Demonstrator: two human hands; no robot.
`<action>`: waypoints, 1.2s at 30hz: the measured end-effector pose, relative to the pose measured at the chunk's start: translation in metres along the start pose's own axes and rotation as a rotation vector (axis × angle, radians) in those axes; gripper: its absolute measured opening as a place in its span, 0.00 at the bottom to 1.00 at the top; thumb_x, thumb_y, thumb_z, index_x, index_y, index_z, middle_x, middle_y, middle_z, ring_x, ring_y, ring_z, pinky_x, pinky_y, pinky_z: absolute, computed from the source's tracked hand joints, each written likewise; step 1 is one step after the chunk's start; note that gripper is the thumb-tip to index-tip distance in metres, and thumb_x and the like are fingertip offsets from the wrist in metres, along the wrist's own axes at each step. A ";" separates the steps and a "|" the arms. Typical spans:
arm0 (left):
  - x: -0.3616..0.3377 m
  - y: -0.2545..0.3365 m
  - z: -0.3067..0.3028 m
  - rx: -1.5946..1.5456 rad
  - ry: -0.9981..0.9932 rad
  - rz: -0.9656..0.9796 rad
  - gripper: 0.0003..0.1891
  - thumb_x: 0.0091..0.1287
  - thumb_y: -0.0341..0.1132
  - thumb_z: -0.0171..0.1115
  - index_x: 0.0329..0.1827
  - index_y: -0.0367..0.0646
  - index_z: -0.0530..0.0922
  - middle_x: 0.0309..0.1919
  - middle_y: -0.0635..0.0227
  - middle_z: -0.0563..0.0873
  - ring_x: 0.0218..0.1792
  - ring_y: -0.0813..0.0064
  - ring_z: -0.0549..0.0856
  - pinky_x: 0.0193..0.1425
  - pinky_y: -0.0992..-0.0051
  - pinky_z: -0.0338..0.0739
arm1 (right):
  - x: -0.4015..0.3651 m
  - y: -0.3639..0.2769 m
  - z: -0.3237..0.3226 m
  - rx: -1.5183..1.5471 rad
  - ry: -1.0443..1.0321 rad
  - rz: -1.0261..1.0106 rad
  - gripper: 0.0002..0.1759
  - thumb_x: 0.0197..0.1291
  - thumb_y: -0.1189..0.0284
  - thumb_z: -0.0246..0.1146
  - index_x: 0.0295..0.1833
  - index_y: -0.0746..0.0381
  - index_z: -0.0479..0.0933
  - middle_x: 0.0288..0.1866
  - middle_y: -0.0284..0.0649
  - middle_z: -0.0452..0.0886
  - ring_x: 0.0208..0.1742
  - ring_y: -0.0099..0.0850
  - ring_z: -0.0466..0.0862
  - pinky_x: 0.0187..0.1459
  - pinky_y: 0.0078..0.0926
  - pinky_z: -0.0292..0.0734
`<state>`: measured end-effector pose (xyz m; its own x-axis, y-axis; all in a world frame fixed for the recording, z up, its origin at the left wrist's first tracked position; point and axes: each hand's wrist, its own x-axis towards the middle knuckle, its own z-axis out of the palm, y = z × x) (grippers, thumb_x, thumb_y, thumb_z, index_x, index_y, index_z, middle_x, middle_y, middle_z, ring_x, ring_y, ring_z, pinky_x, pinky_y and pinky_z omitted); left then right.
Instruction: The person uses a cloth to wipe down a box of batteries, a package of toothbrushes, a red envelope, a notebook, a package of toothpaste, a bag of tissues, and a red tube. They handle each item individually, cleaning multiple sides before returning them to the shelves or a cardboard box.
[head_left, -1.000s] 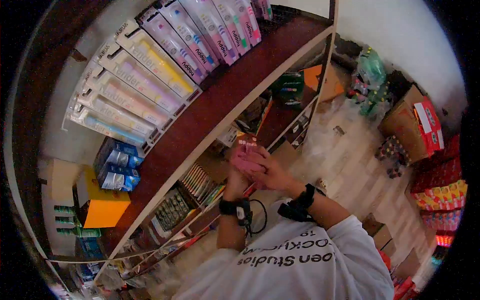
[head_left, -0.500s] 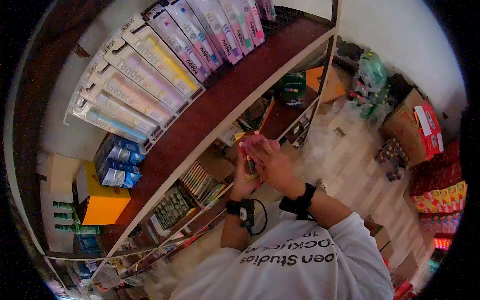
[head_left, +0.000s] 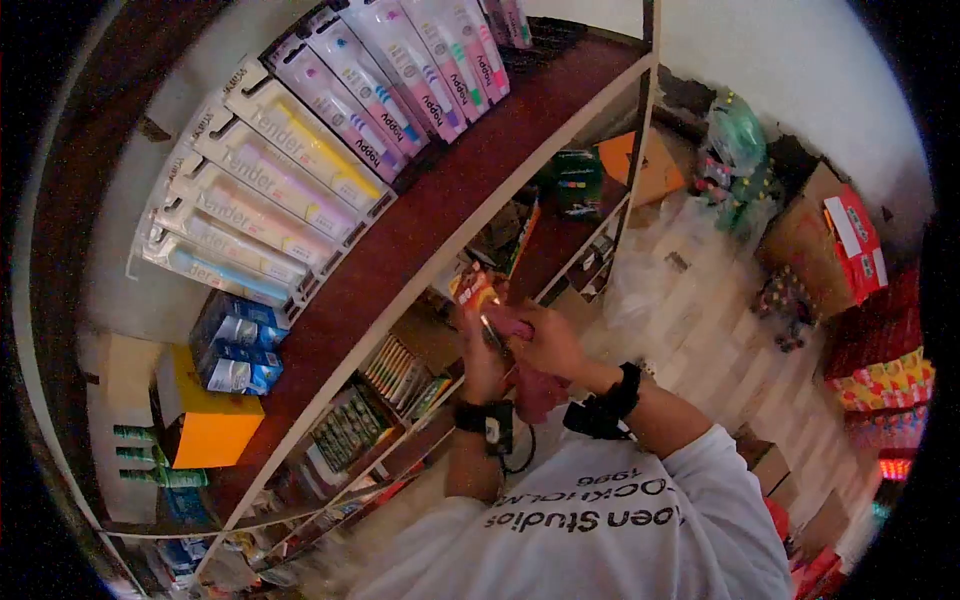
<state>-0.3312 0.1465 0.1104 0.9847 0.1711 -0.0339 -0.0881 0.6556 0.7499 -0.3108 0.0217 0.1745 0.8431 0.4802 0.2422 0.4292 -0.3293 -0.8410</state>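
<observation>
My left hand (head_left: 482, 352) is wrapped round a small red and yellow packet (head_left: 474, 287), whose top end sticks up past the fingers. I cannot make out exactly what kind of packet it is. Just beside it, my right hand (head_left: 552, 346) grips a pink cloth (head_left: 540, 394). Part of the cloth presses against the packet's side, and the rest hangs below the hand. Both hands are in front of the lower shelf.
A curved brown shelf (head_left: 440, 205) carries packaged toothbrushes (head_left: 300, 150), blue boxes (head_left: 240, 340) and an orange-yellow box (head_left: 215, 425). Boxed goods (head_left: 350, 430) fill the lower shelf. On the floor at right are plastic bags (head_left: 735, 140), a cardboard carton (head_left: 805, 230) and red packs (head_left: 880, 390).
The pink cloth lay spread over the packet's top under my right hand; now it is bunched lower, hanging down. The packet's red and yellow end is uncovered. The view has shifted slightly.
</observation>
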 end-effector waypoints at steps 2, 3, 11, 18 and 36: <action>0.005 0.007 -0.010 0.479 -0.074 0.089 0.25 0.64 0.49 0.38 0.58 0.43 0.55 0.54 0.63 0.65 0.53 0.69 0.68 0.54 0.73 0.64 | 0.004 0.005 -0.001 0.113 -0.011 -0.049 0.22 0.39 0.74 0.58 0.46 0.58 0.72 0.37 0.46 0.75 0.34 0.43 0.76 0.34 0.30 0.72; 0.004 0.007 -0.011 0.480 -0.074 0.088 0.25 0.64 0.49 0.38 0.58 0.43 0.55 0.54 0.63 0.65 0.53 0.69 0.68 0.54 0.73 0.64 | 0.005 0.008 0.000 0.226 -0.026 -0.101 0.21 0.40 0.74 0.58 0.46 0.60 0.72 0.34 0.46 0.76 0.33 0.42 0.77 0.34 0.29 0.72; -0.004 0.042 0.037 0.702 -0.116 0.508 0.29 0.58 0.47 0.50 0.58 0.41 0.56 0.54 0.62 0.66 0.53 0.68 0.68 0.55 0.70 0.64 | -0.022 0.036 0.001 0.476 -0.281 0.061 0.12 0.47 0.70 0.57 0.40 0.62 0.74 0.30 0.45 0.77 0.29 0.42 0.76 0.33 0.33 0.72; -0.010 0.033 0.023 0.009 -0.136 -0.079 0.31 0.58 0.52 0.48 0.61 0.45 0.53 0.56 0.62 0.62 0.55 0.68 0.66 0.55 0.71 0.63 | -0.001 -0.028 -0.040 -0.163 0.238 -0.401 0.25 0.35 0.78 0.58 0.46 0.54 0.72 0.45 0.39 0.69 0.40 0.35 0.70 0.39 0.28 0.68; -0.007 0.008 -0.003 -0.088 -0.164 -0.254 0.27 0.62 0.56 0.35 0.58 0.49 0.57 0.52 0.68 0.66 0.55 0.70 0.65 0.52 0.69 0.68 | 0.030 0.028 0.001 0.309 0.615 0.042 0.16 0.36 0.79 0.56 0.38 0.58 0.75 0.39 0.42 0.69 0.37 0.39 0.72 0.38 0.30 0.69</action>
<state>-0.3393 0.1531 0.1147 0.9874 -0.1220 -0.1003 0.1577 0.7249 0.6705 -0.2739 0.0279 0.1575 0.9268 -0.1061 0.3602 0.3572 -0.0467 -0.9329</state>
